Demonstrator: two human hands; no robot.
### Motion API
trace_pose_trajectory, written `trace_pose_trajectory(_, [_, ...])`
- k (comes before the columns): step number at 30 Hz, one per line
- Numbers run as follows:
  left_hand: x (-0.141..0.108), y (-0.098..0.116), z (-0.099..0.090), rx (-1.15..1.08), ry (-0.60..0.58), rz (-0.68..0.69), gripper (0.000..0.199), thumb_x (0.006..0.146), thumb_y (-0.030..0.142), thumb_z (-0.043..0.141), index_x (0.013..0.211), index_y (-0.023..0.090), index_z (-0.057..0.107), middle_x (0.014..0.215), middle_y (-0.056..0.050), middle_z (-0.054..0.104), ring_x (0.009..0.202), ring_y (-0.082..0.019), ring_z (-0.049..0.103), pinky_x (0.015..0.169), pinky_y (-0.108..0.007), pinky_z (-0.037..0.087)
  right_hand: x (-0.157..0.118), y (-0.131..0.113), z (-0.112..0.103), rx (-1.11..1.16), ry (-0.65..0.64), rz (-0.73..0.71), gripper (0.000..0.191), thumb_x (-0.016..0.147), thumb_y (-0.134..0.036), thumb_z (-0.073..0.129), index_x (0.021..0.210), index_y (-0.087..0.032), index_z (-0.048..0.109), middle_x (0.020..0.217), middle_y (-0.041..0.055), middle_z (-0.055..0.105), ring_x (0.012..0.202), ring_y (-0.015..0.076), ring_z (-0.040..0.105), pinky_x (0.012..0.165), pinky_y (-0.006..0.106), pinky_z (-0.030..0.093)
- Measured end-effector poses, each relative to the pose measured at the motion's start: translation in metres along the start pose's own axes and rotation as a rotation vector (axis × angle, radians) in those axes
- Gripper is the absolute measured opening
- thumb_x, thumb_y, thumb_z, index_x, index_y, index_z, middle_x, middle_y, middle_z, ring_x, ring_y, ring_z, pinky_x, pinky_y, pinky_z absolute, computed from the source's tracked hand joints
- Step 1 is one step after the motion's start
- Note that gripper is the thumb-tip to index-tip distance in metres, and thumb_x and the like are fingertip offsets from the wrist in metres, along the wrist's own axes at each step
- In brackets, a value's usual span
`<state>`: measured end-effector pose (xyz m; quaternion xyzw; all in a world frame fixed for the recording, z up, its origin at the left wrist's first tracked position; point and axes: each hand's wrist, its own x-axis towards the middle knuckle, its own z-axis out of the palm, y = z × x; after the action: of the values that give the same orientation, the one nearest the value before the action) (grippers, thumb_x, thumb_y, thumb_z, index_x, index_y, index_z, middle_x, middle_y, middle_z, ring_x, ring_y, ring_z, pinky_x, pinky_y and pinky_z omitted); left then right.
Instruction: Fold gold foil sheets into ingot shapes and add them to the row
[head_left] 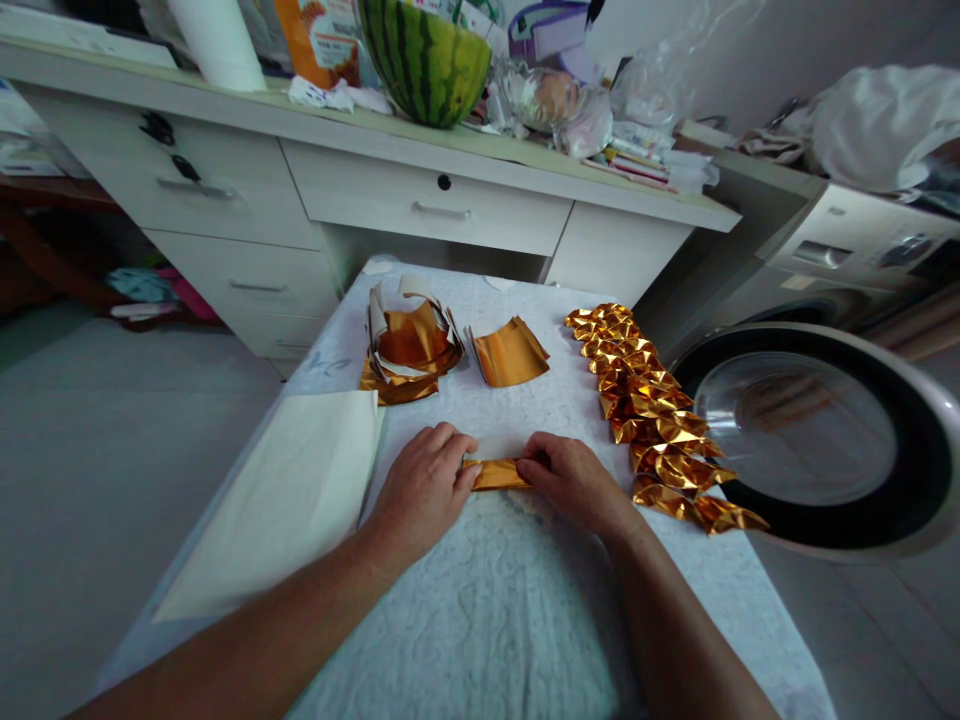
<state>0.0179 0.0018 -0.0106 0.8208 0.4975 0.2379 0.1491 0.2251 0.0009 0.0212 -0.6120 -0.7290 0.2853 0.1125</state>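
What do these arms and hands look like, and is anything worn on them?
They are human. The left hand and right hand are ungloved, with no visible rings. The left forearm and right forearm are bare: no sleeves, watch, cables or markings show.

The room is rather dim, in a cool, bluish light that leaves the floor [150, 430] at left dull and puts a soft shadow on the near part of the table [480, 610]. Sharp glints break up the folded gold foil [652, 435], while the held gold strip [496, 476] has a milder sheen. Wide-angle distortion slants the drawers [442, 225] and stretches the round door [802, 430], with fine detail somewhat soft.
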Motion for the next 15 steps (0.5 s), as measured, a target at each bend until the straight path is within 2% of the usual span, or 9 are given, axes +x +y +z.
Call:
trace_pose_trajectory(3, [-0.0003,-0.0003,0.0007,0.016,-0.002,0.002,0.01,0.086,0.016,0.057,0.096,0.018,0.059,0.094,-0.005,0.06,0.091,-0.022,0.057,0.083,-0.039,0.049,-0.0019,0.002,-0.0022,0.099,-0.009,-0.012,0.005,0.083,-0.023,0.056,0.086,-0.019,0.057,0.069,-0.0029,0.061,0.062,0.0113,0.052,0.058,0.023,0.031])
trace_pose_trajectory(7, [-0.0009,0.0011,-0.0005,0.013,0.015,0.001,0.011,0.084,0.012,0.059,0.093,0.018,0.057,0.094,-0.005,0.057,0.091,-0.022,0.055,0.082,-0.038,0.048,-0.0038,0.0053,-0.0042,0.204,-0.022,-0.016,0.015,0.082,-0.021,0.056,0.096,-0.02,0.05,0.068,-0.0059,0.056,0.06,0.0107,0.05,0.057,0.022,0.032])
trace_pose_trajectory(11, [-0.0001,0.0042,-0.0028,0.047,0.045,0.022,0.01,0.082,0.011,0.061,0.087,0.018,0.059,0.096,-0.005,0.055,0.092,-0.022,0.052,0.083,-0.038,0.046,-0.0034,0.0038,-0.0035,0.185,0.011,0.035,0.015,0.08,-0.019,0.057,0.09,-0.021,0.046,0.064,-0.0073,0.051,0.058,0.0108,0.047,0.056,0.022,0.03])
trace_pose_trajectory(15, [0.0004,0.0044,-0.0023,0.094,0.004,0.135,0.012,0.086,0.013,0.061,0.086,0.024,0.066,0.092,-0.003,0.06,0.091,-0.022,0.05,0.079,-0.038,0.043,-0.0024,0.0,-0.0025,0.12,0.046,0.071,0.015,0.078,-0.016,0.056,0.086,-0.021,0.044,0.065,-0.0059,0.053,0.06,0.0118,0.049,0.057,0.022,0.03])
